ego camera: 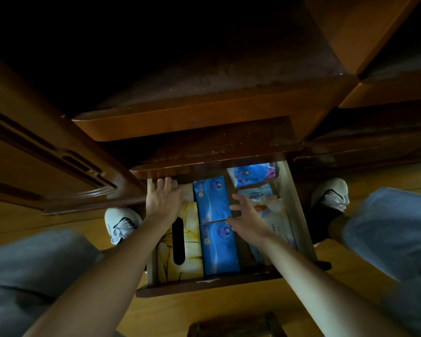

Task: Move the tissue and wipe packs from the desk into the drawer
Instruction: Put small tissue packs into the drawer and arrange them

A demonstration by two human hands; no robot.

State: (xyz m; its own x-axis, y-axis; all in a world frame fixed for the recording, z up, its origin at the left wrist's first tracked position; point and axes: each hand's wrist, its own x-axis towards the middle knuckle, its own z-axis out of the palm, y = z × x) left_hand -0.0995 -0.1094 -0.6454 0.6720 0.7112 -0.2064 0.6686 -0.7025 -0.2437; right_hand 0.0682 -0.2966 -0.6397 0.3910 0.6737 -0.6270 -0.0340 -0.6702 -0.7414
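Note:
The wooden drawer (299, 215) stands pulled out below the desk edge. Inside it lie a yellow tissue box (192, 249) on the left, two blue tissue packs (212, 203) (220, 249) end to end in the middle, a blue-and-purple pack (250, 173) at the back right, and pale wipe packs (277, 220) along the right side. My left hand (163, 200) rests flat at the drawer's back left, over a pale pack. My right hand (243, 215) hovers with fingers spread at the right edge of the blue packs, holding nothing.
The dark desk top (204, 76) fills the upper view, with a cabinet door (46, 161) at left. My knees in jeans and two white shoes (122, 224) (331, 195) flank the drawer on the wooden floor. A stool edge (236, 324) shows at the bottom.

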